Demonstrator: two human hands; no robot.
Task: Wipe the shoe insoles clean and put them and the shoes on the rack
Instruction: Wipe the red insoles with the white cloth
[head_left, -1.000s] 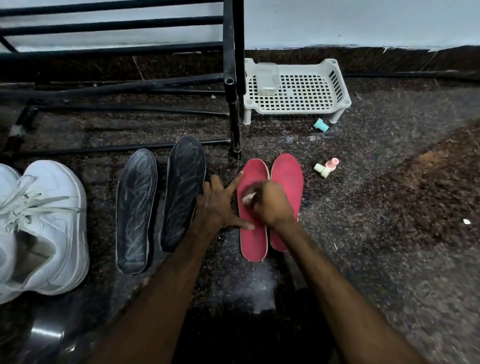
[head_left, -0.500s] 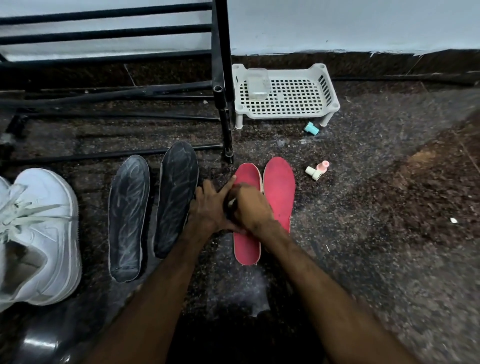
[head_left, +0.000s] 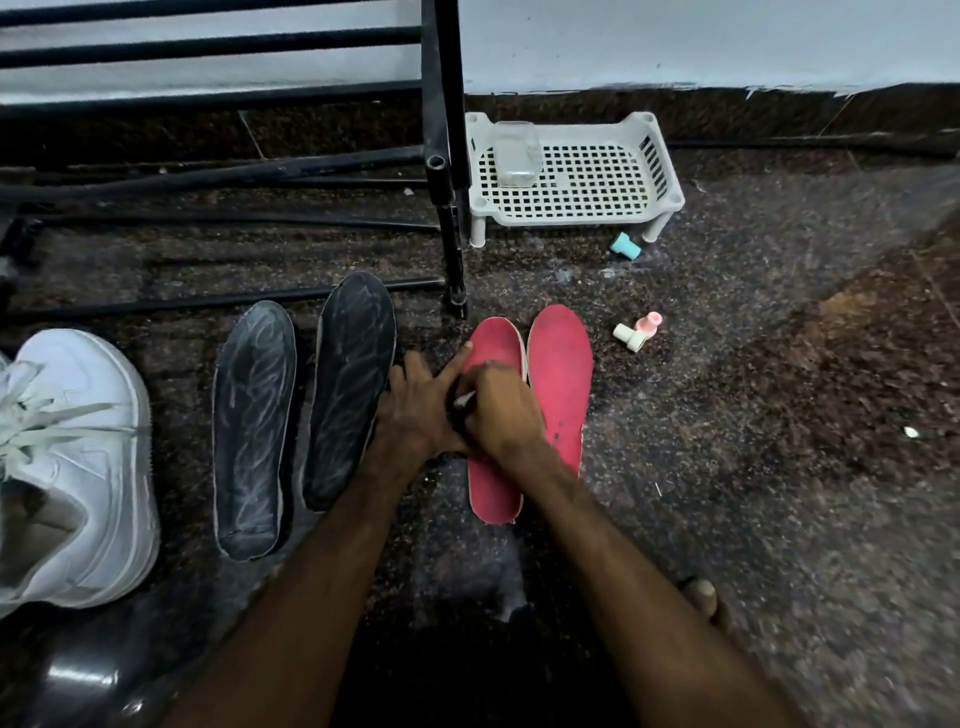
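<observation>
A white shoe (head_left: 78, 467) is sitting on the floor (head_left: 779, 519) at far left, with two black insoles (head_left: 254, 431) lying beside it, below the black rack (head_left: 441, 104). The left hand (head_left: 415, 410) is pressing down flat, fingers spread, at the edge of the left red insole (head_left: 493, 488). The right hand (head_left: 498, 410) is curling round a small white wipe (head_left: 464, 400) on that insole.
</observation>
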